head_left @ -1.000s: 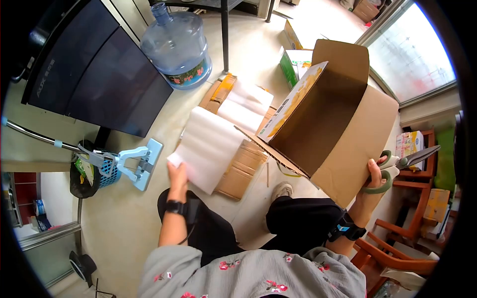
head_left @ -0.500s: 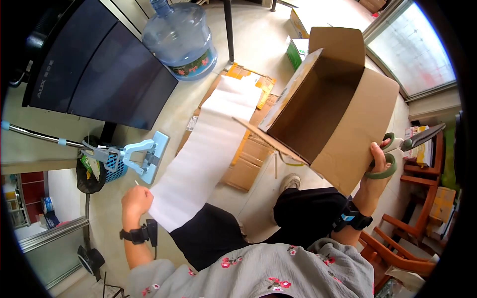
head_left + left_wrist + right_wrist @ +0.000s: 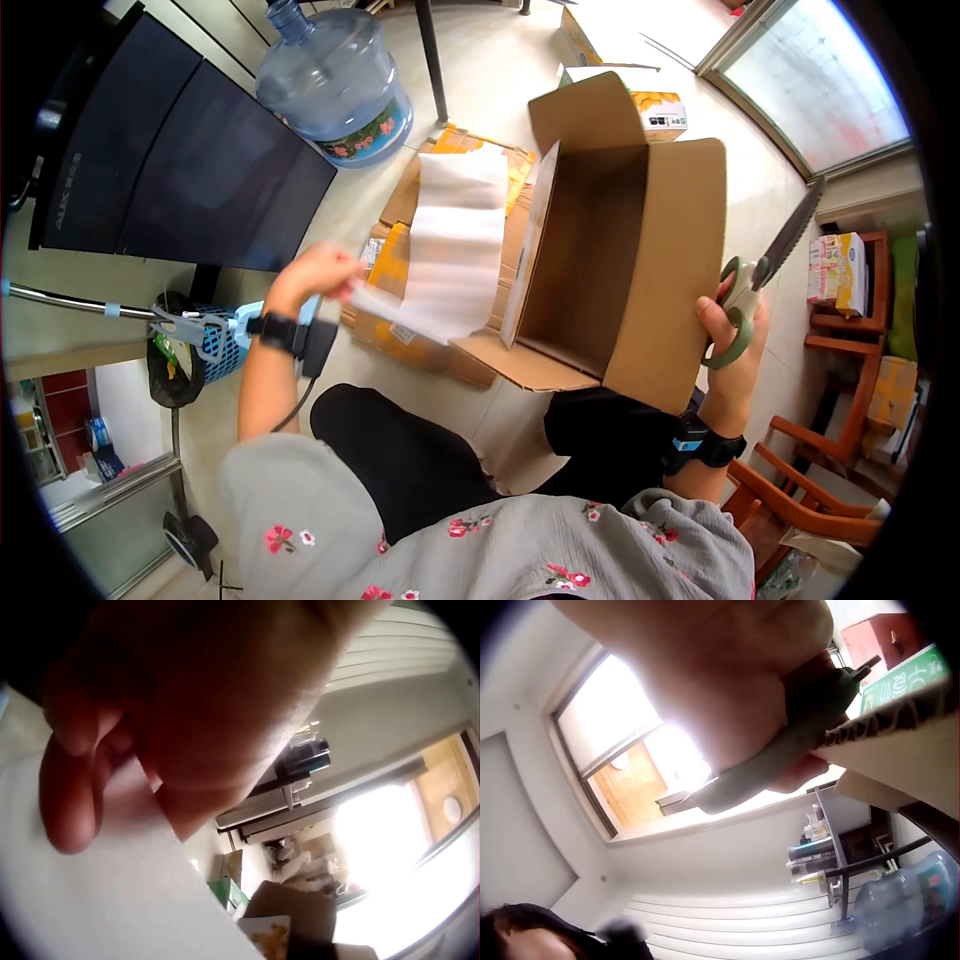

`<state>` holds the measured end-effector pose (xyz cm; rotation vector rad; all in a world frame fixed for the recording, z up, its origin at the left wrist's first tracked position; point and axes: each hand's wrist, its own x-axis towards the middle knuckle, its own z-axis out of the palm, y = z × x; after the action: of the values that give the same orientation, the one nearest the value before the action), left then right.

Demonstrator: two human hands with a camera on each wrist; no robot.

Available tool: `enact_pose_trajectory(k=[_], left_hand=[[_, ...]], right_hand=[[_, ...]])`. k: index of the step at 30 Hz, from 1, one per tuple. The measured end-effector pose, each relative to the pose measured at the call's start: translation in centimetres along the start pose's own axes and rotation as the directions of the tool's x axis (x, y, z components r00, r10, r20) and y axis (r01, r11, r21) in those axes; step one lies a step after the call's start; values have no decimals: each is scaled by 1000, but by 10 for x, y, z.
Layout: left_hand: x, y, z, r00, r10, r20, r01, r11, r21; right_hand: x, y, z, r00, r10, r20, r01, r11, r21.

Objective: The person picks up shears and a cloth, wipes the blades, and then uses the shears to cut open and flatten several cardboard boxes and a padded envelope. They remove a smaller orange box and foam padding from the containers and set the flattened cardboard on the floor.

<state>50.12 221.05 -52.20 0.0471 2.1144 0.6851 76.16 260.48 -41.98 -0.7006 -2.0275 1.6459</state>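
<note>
In the head view, my left hand [image 3: 322,272] pinches one corner of a white foam sheet [image 3: 455,235]. The left wrist view shows the thumb lying over the sheet's edge [image 3: 90,900]. The rest of the sheet drapes over flattened cardboard [image 3: 402,200] on the floor. My right hand [image 3: 742,362] grips green-and-white scissors [image 3: 744,300] by the handles, blades pointing up and away. With the same hand I hold the side of a cardboard box [image 3: 660,270], its top open and its inside bare brown. A scissor handle [image 3: 742,780] crosses the palm in the right wrist view.
A large blue water bottle [image 3: 345,90] stands beyond the cardboard, next to a dark appliance [image 3: 190,150]. A light-blue mop head [image 3: 245,325] and a basket [image 3: 220,345] are at left. Wooden chairs [image 3: 840,450] line the right. More boxes [image 3: 662,115] lie behind.
My left hand drew the sheet's corner toward me and left, then moved it forward. The sheet now lies back over the cardboard. The box and scissors have shifted left, the box turning more upright.
</note>
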Motion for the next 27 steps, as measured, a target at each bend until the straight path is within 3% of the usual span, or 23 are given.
enact_pose_trajectory(k=[1,2,3,5,6,8,9,10,11,13,14,16,17,19,20,23,25,27], left_hand=[[29,6,2,999,25,-32,-28,994,-102],[50,18,5,992,109,-67,-125,935,-331],[67,31,12,976,181,-120,-217,816,-536],[98,59,46,849,273,-452,-528,475,-704],[112,65,59,752,256,-608,-659,266,-703],[138,49,84,533,310,-787,-798,492,-348],[149,36,100,409,363,-837,-803,579,-141],[155,11,121,410,290,-865,-566,824,9],[163,-10,151,530,36,-847,-253,960,-118],[171,-40,189,736,-94,-671,46,995,-89],[173,-46,199,760,-88,-644,15,993,-118],[189,-44,204,811,-304,-500,-23,837,-547],[197,-43,208,837,-386,-388,-22,685,-728],[217,-37,216,772,-549,-320,-105,385,-917],[224,-42,215,807,-567,-168,-94,158,-983],[251,-68,229,882,-464,84,5,-168,-986],[241,-61,225,945,-296,136,90,-162,-983],[231,-30,207,979,-137,-152,-172,-145,-974]], right_hand=[[-1,0,0,1000,17,25,-17,1000,14],[-2,-1,-1,998,31,52,-30,999,-24],[-3,-1,-2,998,43,42,-41,999,-32],[-8,0,-3,997,70,25,-69,997,-46],[-10,-3,-5,998,62,15,-61,997,-56],[-14,-4,-8,997,68,-23,-70,996,-64],[-16,-4,-10,996,75,-43,-78,995,-67],[-16,-4,-13,997,69,-24,-71,995,-66],[-16,-5,-14,997,75,-33,-77,994,-81],[-17,-6,-15,996,75,-48,-80,990,-113],[-18,-4,-15,998,29,-59,-37,989,-144],[-20,-4,-17,999,12,-43,-20,981,-194],[-21,-5,-19,1000,4,-30,-11,975,-223],[-25,2,-23,998,-4,-58,-9,975,-220],[-27,3,-25,999,-3,-54,-9,974,-226],[-28,3,-24,999,12,-52,-23,977,-214],[-29,1,-21,998,7,-69,-23,972,-234],[-26,0,-22,996,18,-82,-38,968,-248]])
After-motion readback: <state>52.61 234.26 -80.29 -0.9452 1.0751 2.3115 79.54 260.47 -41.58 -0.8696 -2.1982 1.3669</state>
